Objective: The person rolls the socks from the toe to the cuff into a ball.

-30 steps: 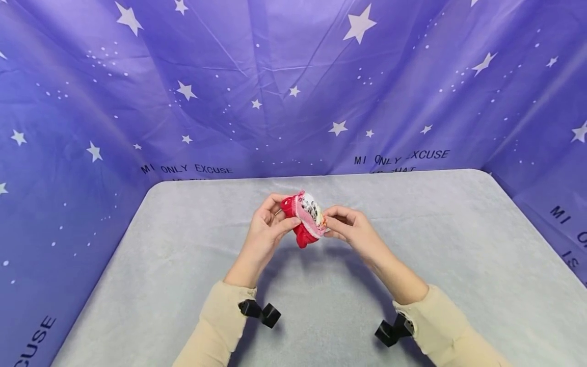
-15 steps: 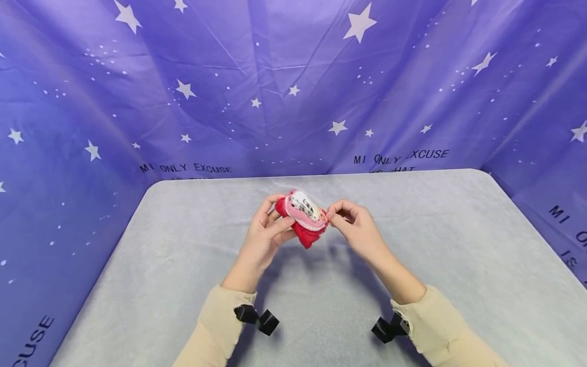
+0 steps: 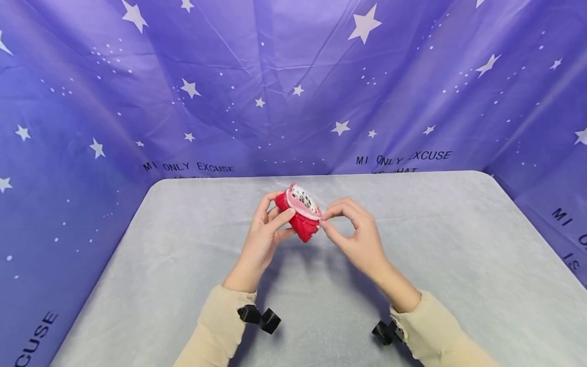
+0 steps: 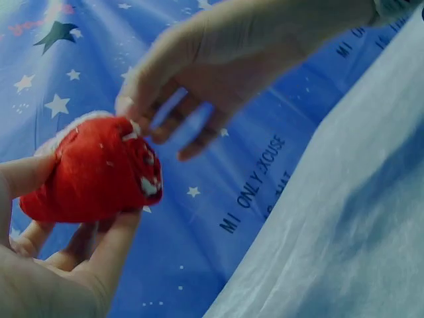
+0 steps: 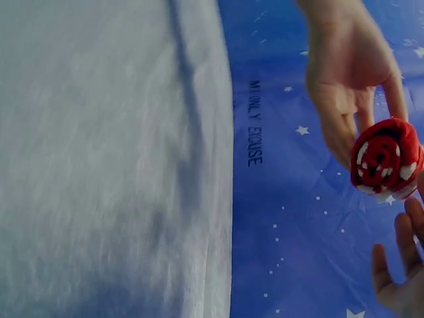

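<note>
A rolled-up red sock [image 3: 303, 228] with a pink and white cuff is held up over the table; white fabric with dark print shows in its opening. My left hand [image 3: 266, 234] grips its left side, thumb in front and fingers behind and under. At its right end my right hand [image 3: 364, 239] pinches the cuff edge between thumb and forefinger. In the left wrist view the rolled sock [image 4: 93, 175] appears as a smooth red bundle on the left fingers. The right wrist view shows its end as a red spiral with white patches.
A grey cloth-covered table [image 3: 183, 255] with rounded back corners lies beneath the hands. Behind and at both sides hangs a purple-blue curtain [image 3: 257, 66] with white stars and printed words. Black wrist mounts [image 3: 259, 318] sit at both beige sleeves [image 3: 215, 326].
The sock's opening has tilted and its white fabric bulges out less. The right hand has shifted along the cuff edge, its thumb and forefinger arching wider. The left hand keeps its grip.
</note>
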Tool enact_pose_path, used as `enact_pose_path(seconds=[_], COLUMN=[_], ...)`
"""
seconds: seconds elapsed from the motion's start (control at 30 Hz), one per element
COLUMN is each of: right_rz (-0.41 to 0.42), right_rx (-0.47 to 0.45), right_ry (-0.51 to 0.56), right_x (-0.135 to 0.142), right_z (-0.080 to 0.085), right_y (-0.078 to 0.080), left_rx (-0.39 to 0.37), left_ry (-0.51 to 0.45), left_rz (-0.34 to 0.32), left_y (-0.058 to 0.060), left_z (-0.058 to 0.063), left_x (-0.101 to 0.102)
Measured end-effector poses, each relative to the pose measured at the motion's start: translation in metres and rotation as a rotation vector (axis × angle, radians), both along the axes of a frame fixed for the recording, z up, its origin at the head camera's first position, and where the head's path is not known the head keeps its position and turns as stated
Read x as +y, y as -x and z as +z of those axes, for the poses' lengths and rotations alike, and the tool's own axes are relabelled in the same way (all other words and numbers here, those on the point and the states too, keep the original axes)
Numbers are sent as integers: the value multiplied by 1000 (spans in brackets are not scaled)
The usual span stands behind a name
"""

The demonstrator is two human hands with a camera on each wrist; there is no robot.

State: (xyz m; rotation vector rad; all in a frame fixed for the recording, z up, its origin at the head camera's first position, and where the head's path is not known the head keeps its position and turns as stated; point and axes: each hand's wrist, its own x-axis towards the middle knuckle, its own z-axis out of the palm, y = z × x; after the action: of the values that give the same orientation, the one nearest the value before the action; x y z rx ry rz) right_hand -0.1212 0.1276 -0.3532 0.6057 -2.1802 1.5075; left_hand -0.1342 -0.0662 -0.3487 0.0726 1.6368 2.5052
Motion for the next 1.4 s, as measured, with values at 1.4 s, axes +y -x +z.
enact_pose_path(seconds=[1.4], right_rz=[-132], right_rx=[614], right_ry=[-467], right_x=[-6], right_z=[-6], right_y=[9], left_rx=[45], left_ry=[-8], left_rz=[100], left_y=[-12], left_z=[3], left_x=[23])
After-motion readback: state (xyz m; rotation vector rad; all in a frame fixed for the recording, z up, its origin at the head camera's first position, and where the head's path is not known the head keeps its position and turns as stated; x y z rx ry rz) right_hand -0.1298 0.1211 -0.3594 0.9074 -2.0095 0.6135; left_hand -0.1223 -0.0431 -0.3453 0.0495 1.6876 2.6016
